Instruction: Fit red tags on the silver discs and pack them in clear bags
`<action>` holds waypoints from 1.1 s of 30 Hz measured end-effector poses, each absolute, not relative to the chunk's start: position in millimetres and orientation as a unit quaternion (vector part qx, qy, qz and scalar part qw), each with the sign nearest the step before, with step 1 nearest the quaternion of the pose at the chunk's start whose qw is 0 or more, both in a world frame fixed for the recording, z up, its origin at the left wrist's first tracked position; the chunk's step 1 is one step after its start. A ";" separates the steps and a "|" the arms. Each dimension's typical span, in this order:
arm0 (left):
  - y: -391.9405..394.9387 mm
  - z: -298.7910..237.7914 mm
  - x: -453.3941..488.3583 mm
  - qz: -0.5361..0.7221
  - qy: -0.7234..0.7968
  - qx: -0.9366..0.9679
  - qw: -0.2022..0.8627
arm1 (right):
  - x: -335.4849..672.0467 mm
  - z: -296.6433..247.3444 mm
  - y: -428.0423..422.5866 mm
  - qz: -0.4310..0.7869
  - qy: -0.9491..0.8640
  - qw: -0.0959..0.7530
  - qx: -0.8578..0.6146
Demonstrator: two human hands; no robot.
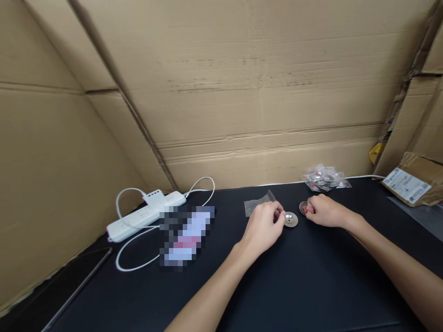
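My left hand (265, 225) rests on the black table (311, 286), fingers curled and pinched at the edge of a shiny round metal disc (291, 219). Just right of it, my right hand (325, 210) is closed around a small round piece with a red part (304, 209). An empty clear plastic bag (258, 203) lies flat on the table just behind my left hand.
A pile of bagged metal pieces (323, 178) sits at the back. A white power strip (145, 216) with looping cable lies at the left, beside a blurred object (187, 237). Cardboard walls (242, 92) surround the table; a labelled package (411, 184) sits far right.
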State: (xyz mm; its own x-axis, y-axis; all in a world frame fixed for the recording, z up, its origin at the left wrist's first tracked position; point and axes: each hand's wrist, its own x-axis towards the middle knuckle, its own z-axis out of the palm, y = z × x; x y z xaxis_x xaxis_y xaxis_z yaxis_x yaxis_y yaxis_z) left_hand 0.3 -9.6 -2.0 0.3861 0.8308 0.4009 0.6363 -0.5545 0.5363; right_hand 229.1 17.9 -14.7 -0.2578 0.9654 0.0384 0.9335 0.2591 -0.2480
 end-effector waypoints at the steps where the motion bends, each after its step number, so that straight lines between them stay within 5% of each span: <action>1: -9.8 -2.1 0.4 0.325 0.448 0.819 0.149 | 229.5 -14.0 17.6 0.087 -0.789 0.095 -0.601; 12: -7.8 -4.2 0.4 0.319 0.447 0.823 0.143 | 224.5 -13.8 14.0 0.058 -0.814 0.051 -0.576; 33: -10.6 -0.3 1.1 0.319 0.446 0.827 0.125 | 231.6 -16.6 23.7 0.166 -0.819 0.198 -0.512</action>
